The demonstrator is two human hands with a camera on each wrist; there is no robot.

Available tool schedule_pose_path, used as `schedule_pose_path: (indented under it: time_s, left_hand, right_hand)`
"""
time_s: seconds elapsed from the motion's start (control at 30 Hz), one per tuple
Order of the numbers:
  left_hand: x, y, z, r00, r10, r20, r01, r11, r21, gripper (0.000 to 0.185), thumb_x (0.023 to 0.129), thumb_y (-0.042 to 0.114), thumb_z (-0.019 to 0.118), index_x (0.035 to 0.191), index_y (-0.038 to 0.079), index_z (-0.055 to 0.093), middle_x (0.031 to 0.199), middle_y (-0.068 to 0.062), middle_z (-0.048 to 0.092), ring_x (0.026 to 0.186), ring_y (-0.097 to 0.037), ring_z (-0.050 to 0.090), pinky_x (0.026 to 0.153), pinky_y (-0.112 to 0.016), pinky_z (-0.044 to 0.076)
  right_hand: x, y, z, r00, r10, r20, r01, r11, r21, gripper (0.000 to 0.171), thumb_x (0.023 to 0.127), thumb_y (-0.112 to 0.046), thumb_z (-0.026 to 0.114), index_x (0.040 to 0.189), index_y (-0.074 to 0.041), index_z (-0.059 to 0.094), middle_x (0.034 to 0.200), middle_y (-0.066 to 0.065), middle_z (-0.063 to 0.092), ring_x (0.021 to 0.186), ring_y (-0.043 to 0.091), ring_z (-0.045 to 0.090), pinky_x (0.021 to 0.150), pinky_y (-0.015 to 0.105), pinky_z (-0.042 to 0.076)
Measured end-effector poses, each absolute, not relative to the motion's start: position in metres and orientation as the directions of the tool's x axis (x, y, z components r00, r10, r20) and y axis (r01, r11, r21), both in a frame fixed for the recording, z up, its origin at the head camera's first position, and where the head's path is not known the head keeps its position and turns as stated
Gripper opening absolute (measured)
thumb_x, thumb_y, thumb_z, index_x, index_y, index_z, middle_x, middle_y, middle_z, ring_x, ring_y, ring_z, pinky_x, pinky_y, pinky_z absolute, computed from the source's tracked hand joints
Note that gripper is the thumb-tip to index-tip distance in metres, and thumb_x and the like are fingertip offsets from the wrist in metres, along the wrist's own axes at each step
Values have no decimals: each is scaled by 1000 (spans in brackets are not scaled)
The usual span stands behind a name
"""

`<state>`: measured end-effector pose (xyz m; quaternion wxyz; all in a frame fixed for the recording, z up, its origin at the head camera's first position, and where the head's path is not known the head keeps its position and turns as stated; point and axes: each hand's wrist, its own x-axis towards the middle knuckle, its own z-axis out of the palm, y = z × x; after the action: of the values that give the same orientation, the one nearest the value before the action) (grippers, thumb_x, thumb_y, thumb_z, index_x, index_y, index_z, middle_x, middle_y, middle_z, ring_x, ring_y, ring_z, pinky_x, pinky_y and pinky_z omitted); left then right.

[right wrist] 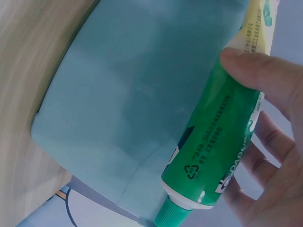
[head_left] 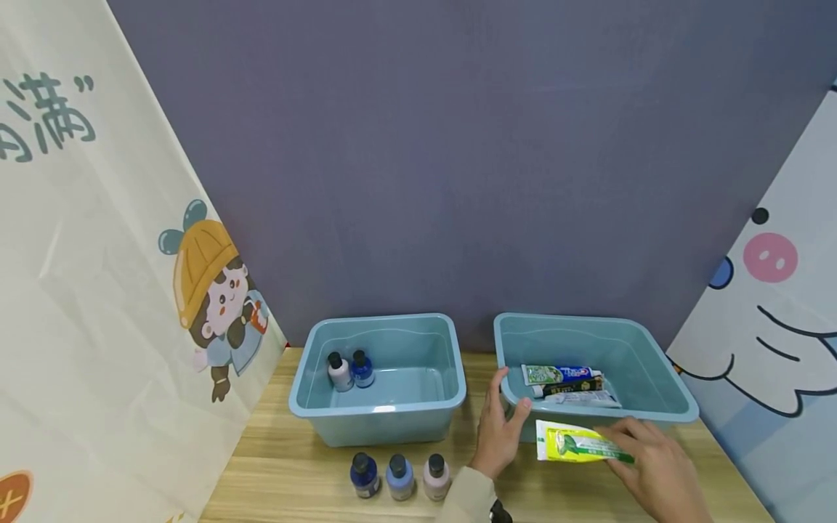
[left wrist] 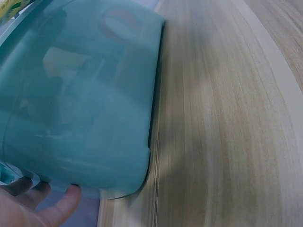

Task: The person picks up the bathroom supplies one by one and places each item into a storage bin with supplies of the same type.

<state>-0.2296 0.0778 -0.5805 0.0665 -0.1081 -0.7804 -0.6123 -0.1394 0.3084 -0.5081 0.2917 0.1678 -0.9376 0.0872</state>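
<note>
My 2 hands work at the near edge of a wooden table (head_left: 294, 472) set against a grey wall (head_left: 458, 145), with cartoon banners at either side. 2 teal bins sit side by side on it, well apart from each other. The left bin (head_left: 445, 396) holds 2 small bottles (head_left: 349, 370) standing upright in its back left corner. The right bin (head_left: 660, 370) holds 3 toothpaste tubes (head_left: 569, 385) lying flat, stacked close along its near wall.

My right hand (head_left: 654, 468) reaches forward from the lower right, palm down, and holds a green and yellow tube (head_left: 575, 443) just in front of the right bin's near rim. The wrist view shows my thumb (right wrist: 258, 71) pressed across the tube's body and my fingers curled beneath it, with the green cap (right wrist: 171, 213) pointing back toward my wrist. The tube lies roughly level, its flat end pointing left.

My left hand (head_left: 500, 428) rises from a pale sleeve (head_left: 467, 497) and grips the right bin's near left corner, thumb over the rim, fingers on the outer wall. In the left wrist view my fingertips (left wrist: 71, 196) curl under the rim.

3 more bottles (head_left: 399, 476) stand in a row on the table in front of the left bin, just beside my left sleeve.
</note>
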Motion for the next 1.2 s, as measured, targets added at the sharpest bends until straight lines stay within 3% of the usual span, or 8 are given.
schedule_pose_path:
  time_s: [0.23,0.8,0.9,0.93,1.0,1.07,1.13,1.2]
  left_hand:
    - [-230,78,-581,-965,84,248,261,232,937,61,101,55,54,154,52,25,162,4,40,140,-24,50,105,-51,46]
    - [-230,78,-580,-969,85,232,246,236,940,60,101,56,53,154,53,25,162,5,40,140,-23,50,105,-50,47]
    - [-231,78,-581,-968,87,234,248,238,939,60,101,56,53,154,53,24,162,5,39,141,-23,49,107,-50,46]
    - [-231,78,-581,-968,87,235,250,239,939,60,101,56,53,154,53,24,162,5,40,141,-23,49,107,-50,46]
    - [-231,78,-581,-967,85,240,254,240,937,60,101,55,53,154,52,25,162,4,40,141,-23,49,107,-50,46]
    - [-231,78,-581,-967,86,241,255,239,937,60,102,54,54,154,51,25,162,4,40,141,-23,49,107,-50,46]
    - [-231,78,-582,-968,86,236,250,235,939,60,101,54,55,154,52,25,162,5,40,140,-23,49,107,-49,46]
    - [-231,79,-582,-970,86,229,243,230,942,60,101,55,55,153,53,25,161,6,40,139,-22,50,107,-48,46]
  right_hand:
    - [-142,310,-501,-760,-275,589,-377,925,-54,56,49,-13,98,103,-19,82,93,-11,67,82,16,62,64,37,51]
    - [-148,318,-482,-717,-334,611,-437,899,-21,52,50,-13,96,99,-19,82,90,-13,63,74,7,51,57,23,39]
    - [-150,319,-480,-704,-349,619,-456,890,-16,46,55,-17,92,100,-19,82,90,-13,63,73,6,50,55,21,36]
    - [-151,319,-480,-699,-351,623,-461,887,-17,39,63,-29,91,100,-20,82,90,-13,64,74,6,51,55,21,36]
    - [-152,319,-479,-692,-354,630,-466,884,-15,42,80,-57,76,100,-20,82,90,-13,64,74,8,52,55,21,37]
    - [-153,318,-477,-689,-351,634,-464,886,-14,66,93,-73,45,100,-19,82,89,-13,65,74,9,53,54,22,37]
    - [-155,318,-476,-689,-341,639,-455,890,-17,87,96,-74,15,98,-19,82,89,-13,65,74,9,52,54,23,37]
    - [-156,317,-474,-688,-339,642,-452,892,-13,87,97,-73,14,98,-19,82,88,-12,64,73,9,52,53,23,37]
